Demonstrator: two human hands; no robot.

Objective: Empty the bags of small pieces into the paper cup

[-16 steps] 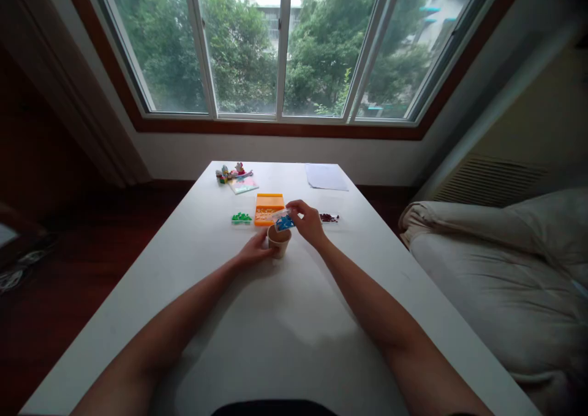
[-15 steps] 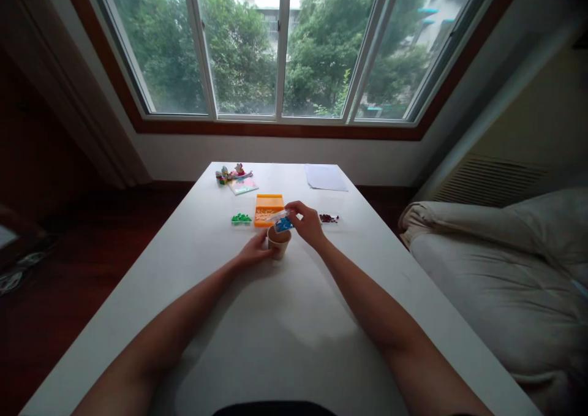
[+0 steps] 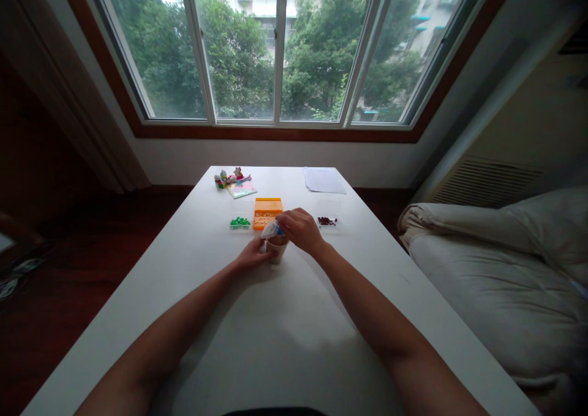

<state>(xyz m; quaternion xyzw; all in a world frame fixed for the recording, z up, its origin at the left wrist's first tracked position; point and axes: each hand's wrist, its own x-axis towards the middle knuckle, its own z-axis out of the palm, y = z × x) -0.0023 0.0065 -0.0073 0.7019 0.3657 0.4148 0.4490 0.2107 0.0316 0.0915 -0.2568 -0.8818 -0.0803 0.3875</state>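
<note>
A person's left hand (image 3: 252, 255) grips the side of a paper cup (image 3: 280, 253) at the middle of a white tabletop (image 3: 275, 342). The right hand (image 3: 301, 229) pinches a small clear box (image 3: 269, 229), tilted over the cup's mouth, with some blue showing near the fingers. Just beyond sits an open orange box (image 3: 267, 205), between green pieces (image 3: 239, 222) on the left and dark brown pieces (image 3: 327, 221) on the right.
</note>
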